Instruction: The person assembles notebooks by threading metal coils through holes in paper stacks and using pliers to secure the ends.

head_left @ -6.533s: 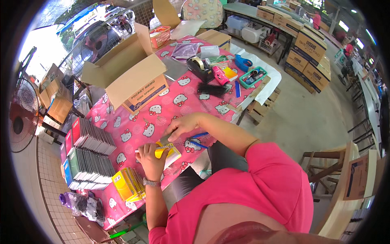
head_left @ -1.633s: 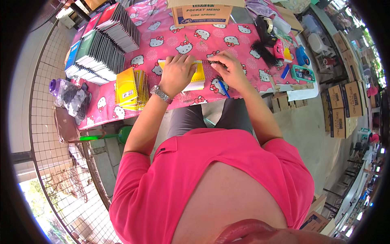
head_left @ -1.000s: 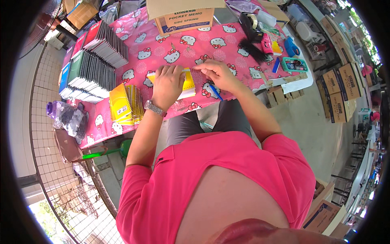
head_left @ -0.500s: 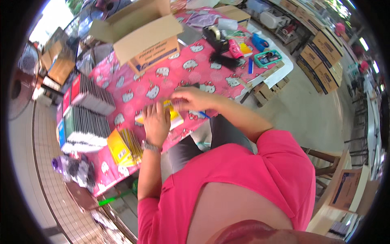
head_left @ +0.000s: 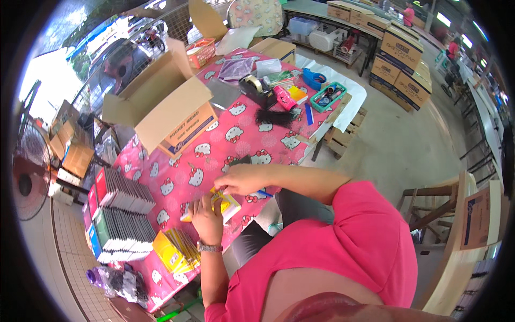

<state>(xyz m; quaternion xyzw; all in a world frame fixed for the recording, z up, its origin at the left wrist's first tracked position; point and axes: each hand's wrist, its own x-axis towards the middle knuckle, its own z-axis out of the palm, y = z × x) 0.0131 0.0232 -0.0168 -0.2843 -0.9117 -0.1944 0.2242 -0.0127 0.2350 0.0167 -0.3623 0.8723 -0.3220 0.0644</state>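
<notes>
Head view, work at the table [head_left: 252, 137]. Compared with half a second ago, I see the same posture with only the camera swung: both hands stay on the yellow pad [head_left: 228, 203], so I judge the step on this pad is still in progress rather than finished.

Left hand [head_left: 206, 217]: the grip lies flat, fingers spread, pressing the pad down from its near side; a metal watch [head_left: 209, 247] sits on the wrist. Right hand [head_left: 241, 180]: the grip is curled, fingertips pinched at the pad's far edge; I cannot tell what, if anything, sits between them. A blue pen [head_left: 264, 193] pokes out just right of this grip.

Materials: the pad is a thin, glossy, rectangular booklet. The table carries a slick pink plastic cloth with a printed cat pattern. Left of the left grip, a fanned stack of like yellow pads [head_left: 174, 249]; farther left, upright rows of dark-edged booklets [head_left: 120, 212]. Beyond the right grip stands an open carton [head_left: 166, 104] of matte brown corrugated board, flaps raised, and far behind it a tape dispenser [head_left: 255, 86].
</notes>
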